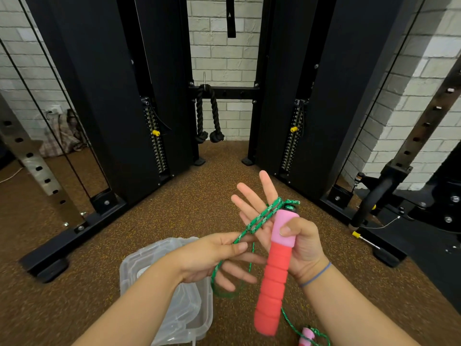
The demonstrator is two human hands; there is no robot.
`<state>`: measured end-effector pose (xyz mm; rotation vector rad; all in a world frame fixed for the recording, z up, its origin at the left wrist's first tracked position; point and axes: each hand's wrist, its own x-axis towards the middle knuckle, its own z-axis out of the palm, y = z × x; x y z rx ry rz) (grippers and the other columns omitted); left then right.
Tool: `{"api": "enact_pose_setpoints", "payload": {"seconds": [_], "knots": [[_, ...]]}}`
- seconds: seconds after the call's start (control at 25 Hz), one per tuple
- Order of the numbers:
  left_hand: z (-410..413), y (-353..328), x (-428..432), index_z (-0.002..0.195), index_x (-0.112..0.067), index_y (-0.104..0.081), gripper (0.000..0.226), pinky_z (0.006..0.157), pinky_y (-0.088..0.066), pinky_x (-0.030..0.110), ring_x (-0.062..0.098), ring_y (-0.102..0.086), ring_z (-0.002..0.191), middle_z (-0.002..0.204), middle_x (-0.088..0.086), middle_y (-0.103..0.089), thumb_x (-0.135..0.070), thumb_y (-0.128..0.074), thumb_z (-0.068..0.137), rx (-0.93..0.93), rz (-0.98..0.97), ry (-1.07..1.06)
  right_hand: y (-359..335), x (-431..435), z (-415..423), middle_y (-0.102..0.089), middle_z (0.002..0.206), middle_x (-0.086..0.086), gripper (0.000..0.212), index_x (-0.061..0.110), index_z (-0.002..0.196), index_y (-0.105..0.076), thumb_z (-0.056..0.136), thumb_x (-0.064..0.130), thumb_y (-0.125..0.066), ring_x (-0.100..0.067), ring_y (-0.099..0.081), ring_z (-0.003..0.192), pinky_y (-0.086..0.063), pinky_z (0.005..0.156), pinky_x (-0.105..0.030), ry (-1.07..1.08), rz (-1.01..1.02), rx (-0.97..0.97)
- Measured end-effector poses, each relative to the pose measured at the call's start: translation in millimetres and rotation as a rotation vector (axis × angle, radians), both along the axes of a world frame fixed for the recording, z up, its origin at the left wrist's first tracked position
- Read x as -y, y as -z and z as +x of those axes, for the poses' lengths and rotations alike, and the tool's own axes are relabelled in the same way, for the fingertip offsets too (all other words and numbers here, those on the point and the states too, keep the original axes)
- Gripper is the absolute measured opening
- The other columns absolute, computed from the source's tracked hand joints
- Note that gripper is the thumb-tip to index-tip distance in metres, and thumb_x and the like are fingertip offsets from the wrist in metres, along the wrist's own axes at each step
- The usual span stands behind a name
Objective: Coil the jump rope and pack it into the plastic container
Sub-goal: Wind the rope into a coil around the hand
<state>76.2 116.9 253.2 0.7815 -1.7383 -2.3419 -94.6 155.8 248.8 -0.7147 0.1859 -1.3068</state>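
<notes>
Right hand: thumb pins pink handle, fingers splayed w/ green rope wrapped round. Left hand pinches rope; keep wraps snug, even. Container waits on floor.

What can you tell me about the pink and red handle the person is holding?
The handle looks like soft foam: a pale pink top part and a longer, ribbed red part below. It stands nearly upright, tilted a little, top end away from the camera. The right hand clamps it against the palm with the thumb across the pink part. Green speckled rope comes out of its dark top cap and wraps across the fingers.
</notes>
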Motion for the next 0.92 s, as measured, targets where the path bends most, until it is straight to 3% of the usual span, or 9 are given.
{"api": "enact_pose_setpoints", "payload": {"seconds": [0.24,0.36,0.48,0.64,0.72,0.76,0.84,0.88,0.92], "knots": [[7,0,5,0.137,-0.027,-0.04,0.039,0.039,-0.053,0.019,0.013,-0.073,0.078,0.117,-0.002,-0.067,-0.026,-0.041,0.098,0.142,-0.159,0.031,5,2,-4,-0.033,0.151,-0.015,0.097,0.021,0.144,-0.036,0.054,0.001,-0.062,-0.029,-0.029,0.141,-0.015,0.116,-0.039,0.02,-0.013,-0.068],[4,-2,1,0.128,-0.02,-0.048,0.032,0.035,-0.048,0.017,0.007,-0.071,0.072,0.111,0.0,-0.068,-0.026,-0.043,0.098,0.252,-0.329,0.025,8,4,-4,-0.042,0.147,-0.011,0.102,0.023,0.14,-0.043,0.043,0.004,-0.069,-0.023,-0.038,0.138,-0.028,0.116,-0.035,0.035,0.031,-0.079],[3,-4,-2,0.114,-0.011,-0.058,0.027,0.032,-0.041,0.017,0.005,-0.069,0.065,0.089,0.002,-0.072,-0.027,-0.046,0.096,0.329,-0.457,0.006,12,5,-4,-0.043,0.146,-0.016,0.111,0.022,0.143,-0.039,0.037,0.0,-0.067,-0.025,-0.039,0.137,-0.024,0.114,-0.036,0.03,0.097,-0.143],[6,-7,-5,0.094,-0.011,-0.067,0.026,0.034,-0.042,0.018,0.013,-0.069,0.064,0.067,-0.002,-0.07,-0.033,-0.052,0.093,0.347,-0.486,0.017,17,2,-3,-0.047,0.144,-0.015,0.105,0.026,0.143,-0.035,0.043,-0.001,-0.053,-0.023,-0.043,0.134,-0.021,0.118,-0.038,0.023,0.136,-0.415],[8,-10,-5,0.082,-0.017,-0.067,0.026,0.034,-0.042,0.018,0.012,-0.069,0.06,0.063,-0.002,-0.07,-0.034,-0.051,0.093,0.287,-0.452,0.017,17,1,-2,-0.046,0.144,-0.012,0.104,0.03,0.142,-0.035,0.043,0.002,-0.054,-0.02,-0.044,0.133,-0.028,0.115,-0.035,-0.004,0.123,-0.602],[9,-12,-5,0.079,-0.017,-0.067,0.027,0.034,-0.042,0.018,0.011,-0.069,0.058,0.06,-0.002,-0.07,-0.033,-0.05,0.093,0.244,-0.418,0.015,17,0,-1,-0.046,0.144,-0.012,0.104,0.031,0.142,-0.034,0.044,0.002,-0.054,-0.018,-0.045,0.132,-0.037,0.108,-0.028,-0.02,0.107,-0.707],[11,-16,-5,0.079,-0.016,-0.067,0.03,0.032,-0.042,0.017,0.012,-0.07,0.057,0.059,-0.001,-0.071,-0.033,-0.048,0.094,0.154,-0.326,0.003,15,-2,-2,-0.055,0.136,-0.006,0.101,0.032,0.143,-0.031,0.051,-0.004,-0.049,-0.009,-0.056,0.118,-0.048,0.071,-0.011,-0.056,0.071,-0.894],[12,-17,-6,0.081,-0.015,-0.068,0.03,0.032,-0.044,0.017,0.013,-0.071,0.057,0.06,0.0,-0.072,-0.034,-0.048,0.094,0.112,-0.278,-0.004,12,-4,-2,-0.065,0.118,0.0,0.097,0.032,0.143,-0.03,0.054,-0.006,-0.045,-0.002,-0.063,0.095,-0.043,0.054,-0.009,-0.088,0.05,-0.952],[13,-18,-6,0.083,-0.014,-0.069,0.03,0.033,-0.045,0.017,0.013,-0.072,0.058,0.062,0.001,-0.073,-0.035,-0.049,0.092,0.078,-0.236,-0.009,11,-6,-3,-0.068,0.09,0.005,0.092,0.033,0.14,-0.036,0.057,-0.007,-0.043,0.003,-0.059,0.066,-0.037,0.045,-0.009,-0.128,0.02,-1.007]]}}
